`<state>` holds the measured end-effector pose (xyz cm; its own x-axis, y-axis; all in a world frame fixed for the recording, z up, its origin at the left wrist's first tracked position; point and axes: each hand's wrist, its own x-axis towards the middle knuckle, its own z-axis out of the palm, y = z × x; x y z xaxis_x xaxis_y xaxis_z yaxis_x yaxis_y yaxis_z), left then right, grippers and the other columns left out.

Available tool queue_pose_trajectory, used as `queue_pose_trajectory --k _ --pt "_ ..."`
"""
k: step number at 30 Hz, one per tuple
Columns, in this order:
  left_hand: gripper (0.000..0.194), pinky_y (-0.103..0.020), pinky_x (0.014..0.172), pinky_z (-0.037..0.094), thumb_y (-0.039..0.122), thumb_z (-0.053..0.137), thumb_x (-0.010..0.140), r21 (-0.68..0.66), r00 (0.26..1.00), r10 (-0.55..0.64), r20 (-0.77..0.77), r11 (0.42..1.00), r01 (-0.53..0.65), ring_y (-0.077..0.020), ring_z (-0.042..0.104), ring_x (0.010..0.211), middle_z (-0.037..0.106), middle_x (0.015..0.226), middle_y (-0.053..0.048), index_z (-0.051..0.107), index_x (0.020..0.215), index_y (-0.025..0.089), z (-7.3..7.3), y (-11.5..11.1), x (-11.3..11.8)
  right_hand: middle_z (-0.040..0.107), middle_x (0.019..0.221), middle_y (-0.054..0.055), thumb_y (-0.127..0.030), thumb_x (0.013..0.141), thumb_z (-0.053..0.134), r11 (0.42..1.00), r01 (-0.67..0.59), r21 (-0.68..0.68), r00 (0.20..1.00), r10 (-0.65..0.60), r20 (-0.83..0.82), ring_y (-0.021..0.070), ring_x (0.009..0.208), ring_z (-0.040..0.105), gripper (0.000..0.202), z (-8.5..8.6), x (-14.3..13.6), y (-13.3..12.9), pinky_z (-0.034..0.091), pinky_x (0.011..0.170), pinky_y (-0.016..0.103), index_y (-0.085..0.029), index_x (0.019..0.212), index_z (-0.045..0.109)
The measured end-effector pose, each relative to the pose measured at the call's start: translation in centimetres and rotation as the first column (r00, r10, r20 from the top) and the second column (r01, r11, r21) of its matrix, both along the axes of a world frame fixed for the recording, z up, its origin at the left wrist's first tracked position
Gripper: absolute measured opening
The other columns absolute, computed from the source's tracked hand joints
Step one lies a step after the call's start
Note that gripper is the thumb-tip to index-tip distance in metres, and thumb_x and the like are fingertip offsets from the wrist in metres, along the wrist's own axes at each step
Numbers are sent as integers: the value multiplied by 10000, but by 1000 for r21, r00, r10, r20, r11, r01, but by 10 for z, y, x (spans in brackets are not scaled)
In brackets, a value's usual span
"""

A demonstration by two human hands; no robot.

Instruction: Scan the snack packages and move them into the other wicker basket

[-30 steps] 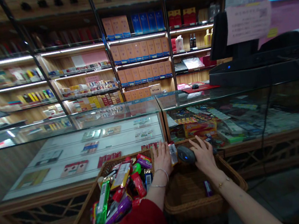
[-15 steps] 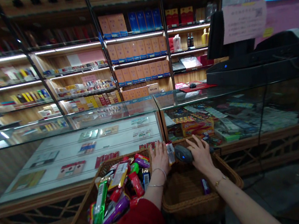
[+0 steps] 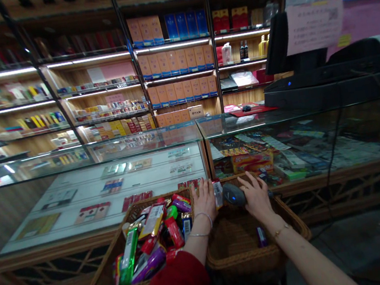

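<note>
My right hand (image 3: 257,200) is wrapped round a dark barcode scanner (image 3: 234,195) with a small blue light, its head turned left. Facing it, a small packet (image 3: 218,192) with a white barcode label and some red sticks out beside my left hand (image 3: 204,203), whose thumb side is closed on it. Both hands are over the far part of a brown wicker basket (image 3: 236,235). Inside that basket lies one small purple packet (image 3: 261,237). To the left, another wicker basket (image 3: 100,282) holds a heap of wrapped snacks (image 3: 154,236) in green, red, purple and yellow.
Glass display counters (image 3: 143,144) stand just beyond the baskets. A monitor (image 3: 277,43) with a paper sheet on it rests on the right counter, and a cable (image 3: 334,154) hangs down in front. Shelves of boxes (image 3: 178,61) line the back wall.
The view has shifted very slightly. Both hands, the scanner and the packet keep almost the same positions.
</note>
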<state>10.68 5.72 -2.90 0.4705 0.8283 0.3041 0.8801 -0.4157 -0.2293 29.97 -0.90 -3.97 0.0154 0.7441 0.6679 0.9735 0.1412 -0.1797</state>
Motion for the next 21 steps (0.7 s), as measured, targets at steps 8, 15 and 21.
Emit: queue_pose_trajectory --k 8,15,21 --pt "988 -630 1193 -59 328 649 707 4 1000 -5 5 1000 5 -337 76 1519 213 1625 -186 190 1551 100 -3 3 0 625 1355 45 -5 638 520 1000 -21 5 999 21 -24 279 1412 348 364 -1 0 1 245 1084 491 -202 903 674" --pt "1020 -622 1194 -64 327 668 688 1 1000 6 4 1000 -6 -341 78 1517 211 1626 -185 178 1554 103 -4 3 0 619 1364 32 3 625 512 1000 -29 -6 999 29 -18 275 1423 334 397 -2 1 2 252 1089 492 -199 927 671" --pt "1001 -619 1200 -44 306 654 688 -8 1000 8 1 1000 -8 -326 83 1519 206 1628 -181 193 1550 90 0 0 0 625 1356 17 5 651 496 999 -31 -24 999 30 -29 277 1423 337 392 1 0 0 253 1093 496 -202 933 673"
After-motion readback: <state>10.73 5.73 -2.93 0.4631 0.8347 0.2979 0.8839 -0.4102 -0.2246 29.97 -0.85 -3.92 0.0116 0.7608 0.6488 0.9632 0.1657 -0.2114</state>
